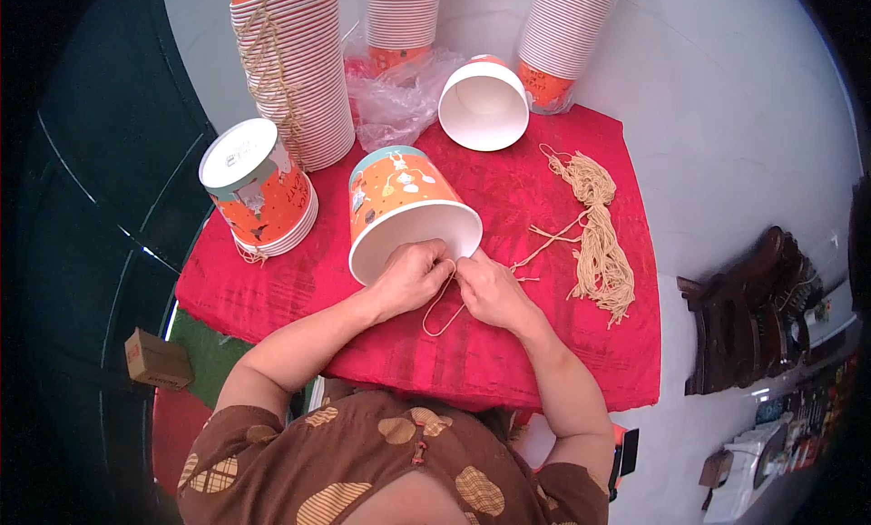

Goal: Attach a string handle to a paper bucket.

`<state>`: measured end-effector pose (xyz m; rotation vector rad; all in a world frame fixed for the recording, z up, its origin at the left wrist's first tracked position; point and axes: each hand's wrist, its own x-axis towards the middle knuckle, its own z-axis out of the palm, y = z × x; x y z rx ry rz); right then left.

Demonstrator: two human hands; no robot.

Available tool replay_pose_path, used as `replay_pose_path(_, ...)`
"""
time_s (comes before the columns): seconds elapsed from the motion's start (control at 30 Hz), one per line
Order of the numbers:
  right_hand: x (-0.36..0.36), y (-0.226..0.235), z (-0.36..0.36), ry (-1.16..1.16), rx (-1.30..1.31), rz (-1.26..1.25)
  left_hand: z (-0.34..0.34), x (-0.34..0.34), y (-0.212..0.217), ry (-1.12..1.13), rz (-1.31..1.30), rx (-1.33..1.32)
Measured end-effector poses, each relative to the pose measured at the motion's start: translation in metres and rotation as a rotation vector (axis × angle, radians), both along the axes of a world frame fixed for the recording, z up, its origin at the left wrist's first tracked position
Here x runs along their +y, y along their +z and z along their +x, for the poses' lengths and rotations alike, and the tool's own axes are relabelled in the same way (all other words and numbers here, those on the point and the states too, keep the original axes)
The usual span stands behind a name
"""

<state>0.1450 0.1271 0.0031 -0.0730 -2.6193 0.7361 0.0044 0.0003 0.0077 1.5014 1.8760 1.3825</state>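
An orange paper bucket [406,185] with a teal band and white drawings lies on its side in front of me, its white mouth turned toward me. My left hand [415,275] is closed at the lower part of the rim, its fingertips pinching a thin tan cord [425,323]. Beside it, my right hand [490,289] is closed on the same cord close to the rim. A loop of the cord hangs below both hands. Whether the cord passes through the bucket wall is hidden by my fingers. To the right lies a tied bundle of tan cords [596,244].
A red cloth [581,371] covers the table. Upside-down buckets [263,194] stand at left, before a tall bucket stack [299,71] with cords hanging on it. Two more stacks, a clear plastic bag [395,103] and a tipped bucket [484,107] are at the back.
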Motion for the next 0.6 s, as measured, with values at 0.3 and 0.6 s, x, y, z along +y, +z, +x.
replay_pose_path(0.3,0.005,-0.003,-0.003,0.014,0.004,0.014,-0.010,0.006,-0.002,0.033,-0.097,0.037)
replay_pose_path(0.6,0.005,-0.006,-0.001,0.005,0.036,-0.048,-0.010,0.005,-0.001,0.006,-0.204,-0.052)
